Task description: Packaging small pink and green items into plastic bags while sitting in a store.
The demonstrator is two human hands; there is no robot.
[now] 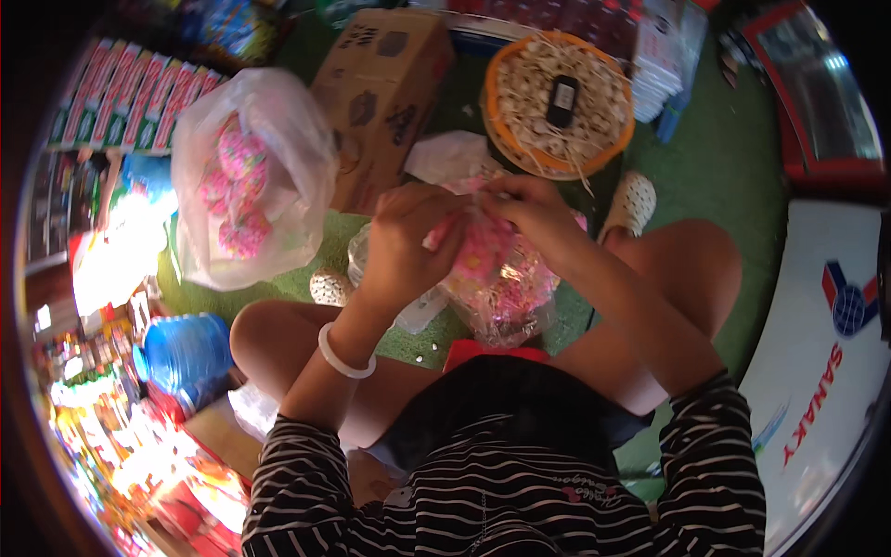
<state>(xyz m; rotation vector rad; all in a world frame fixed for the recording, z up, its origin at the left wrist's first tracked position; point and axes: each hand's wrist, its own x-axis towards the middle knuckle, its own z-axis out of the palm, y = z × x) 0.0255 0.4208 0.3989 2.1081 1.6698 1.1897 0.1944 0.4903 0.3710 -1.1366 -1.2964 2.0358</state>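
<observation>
A small transparent plastic bag of pink pieces (480, 249) hangs between my two hands, its neck gathered at the top. My left hand (412, 233) pinches the neck from the left; a white bracelet (342, 358) circles that wrist. From the right, the fingers of my right hand (534, 209) grip the same gathered plastic. Just below and behind lies a larger transparent bag (511, 303) with more pink and yellowish pieces, between my knees. My fingers partly hide the neck, so whether it is tied I cannot tell.
At left stands a translucent white bag (299, 216) holding several pink-filled bundles. Beyond are a cardboard box (379, 90) and an orange basin (493, 97) of garlic bulbs with a black phone (562, 103) on top. A white Sanaky freezer (811, 327) borders the right; a blue water jug (186, 351) stands left.
</observation>
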